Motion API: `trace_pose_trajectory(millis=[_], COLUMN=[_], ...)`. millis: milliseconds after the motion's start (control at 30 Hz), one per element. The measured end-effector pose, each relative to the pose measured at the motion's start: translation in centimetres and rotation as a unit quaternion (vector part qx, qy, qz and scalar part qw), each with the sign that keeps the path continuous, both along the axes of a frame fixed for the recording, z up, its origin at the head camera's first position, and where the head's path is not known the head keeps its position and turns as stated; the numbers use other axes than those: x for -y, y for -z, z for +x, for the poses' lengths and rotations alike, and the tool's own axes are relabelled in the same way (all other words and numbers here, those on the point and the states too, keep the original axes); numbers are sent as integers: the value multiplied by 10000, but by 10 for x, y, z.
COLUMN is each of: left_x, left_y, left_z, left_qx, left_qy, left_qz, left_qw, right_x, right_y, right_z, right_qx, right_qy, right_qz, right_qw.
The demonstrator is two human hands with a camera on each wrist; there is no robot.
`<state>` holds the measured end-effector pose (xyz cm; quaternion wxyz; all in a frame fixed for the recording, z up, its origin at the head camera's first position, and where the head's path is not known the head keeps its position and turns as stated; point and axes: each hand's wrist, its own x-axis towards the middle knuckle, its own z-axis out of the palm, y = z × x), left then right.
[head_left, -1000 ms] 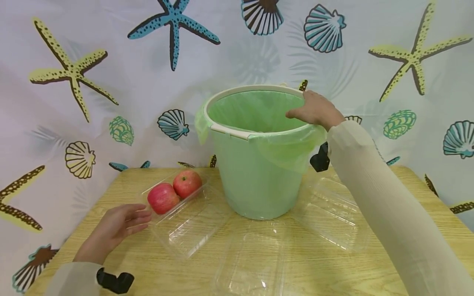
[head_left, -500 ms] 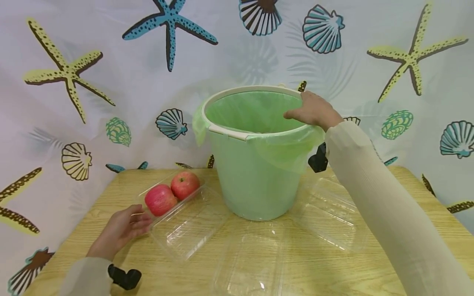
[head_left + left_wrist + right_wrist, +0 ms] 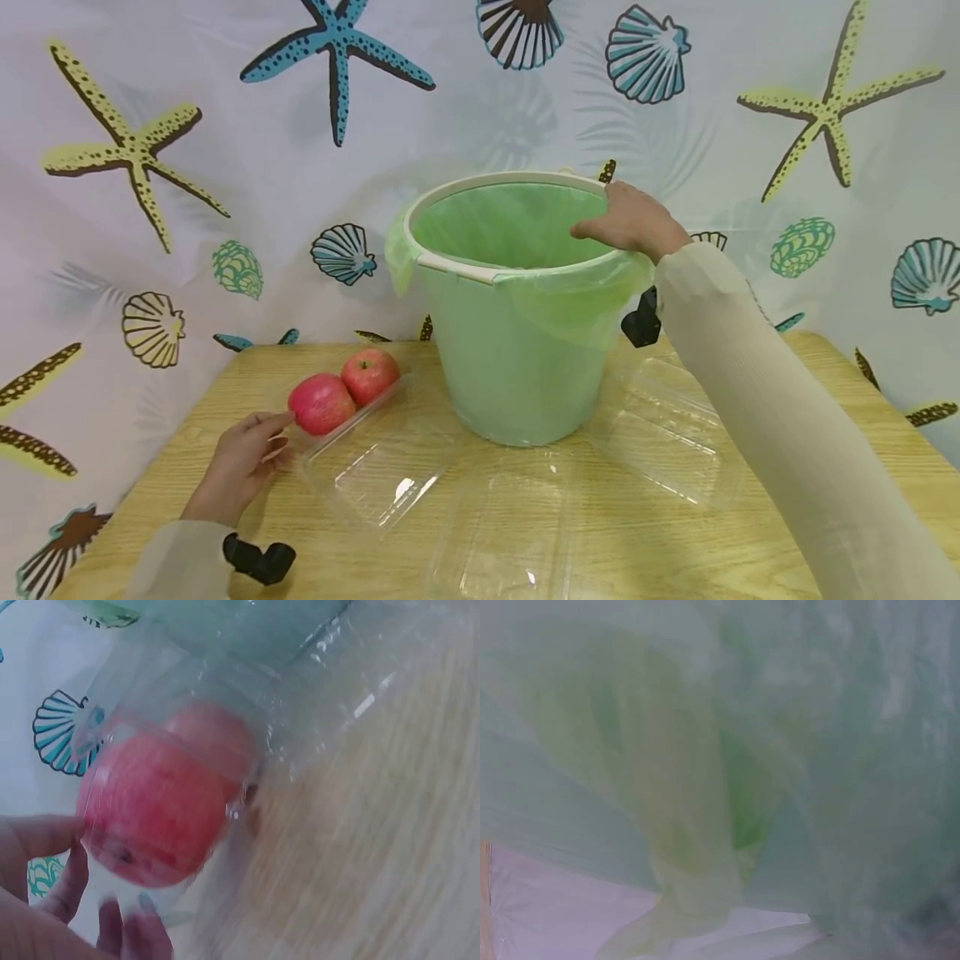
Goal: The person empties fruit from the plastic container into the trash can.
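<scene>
My left hand (image 3: 243,462) is at the near left end of a clear plastic container (image 3: 352,429) on the table. In the left wrist view its thumb and a finger (image 3: 45,836) pinch the thin edge beside an apple (image 3: 154,802); the other fingers hang loosely. Two red apples lie in that half, the nearer apple (image 3: 322,404) close to my fingertips and the farther apple (image 3: 371,376) behind it. My right hand (image 3: 633,221) rests over the right rim of a pale green bucket (image 3: 517,358), thumb extended over the opening, some fingers hidden. A green bag (image 3: 682,787) fills the right wrist view.
Another clear container (image 3: 510,517) lies in front of the bucket, and a further clear container (image 3: 667,425) lies to its right under my forearm. The light green bag lines the bucket and folds over its rim. A shell-patterned cloth (image 3: 457,108) hangs behind the wooden table (image 3: 645,550).
My left hand has moved slightly right to the container's end, and its thumb and a finger have come together on the edge. My right hand stays on the bucket rim.
</scene>
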<state>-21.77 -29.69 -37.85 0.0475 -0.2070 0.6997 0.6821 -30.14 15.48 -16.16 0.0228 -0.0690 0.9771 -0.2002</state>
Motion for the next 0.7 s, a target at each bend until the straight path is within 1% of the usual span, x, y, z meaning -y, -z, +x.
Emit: trace_pose_trajectory(millis=[67,100,167,233,333,500,600,633,700], left_x=[-3,-4,-5,-6,-5,-5,-6,-7,-9], left_y=[-3,-5,-8,-9,-9,-7,-7,-7,-8], left_z=[1,1,2,3,3,0,-1,-2,-2], left_qx=[9,11,-18,-58,-79,-8,86,82,107], left_qy=[-219,-301,-364,-303,-172,-156,-291,-338,-456], left_qz=[61,182,569,1000,1703,2460,2823,2938,3113], left_qw=[9997,9994,9977,9945,9852,9692,9588,9552,9491], right_x=[0,0,1,1,2,2,2,-1,-1], right_y=[0,0,0,1,1,1,1,4,4], right_z=[0,0,0,0,0,0,-1,-9,-9], right_qx=[2,-8,8,30,67,-4,-15,-44,-27], right_qy=[5,4,1,-2,15,38,49,44,43], right_qz=[-2,-3,-26,-30,-36,-21,-9,-1,7], right_qw=[10000,10000,10000,10000,10000,10000,10000,10000,10000])
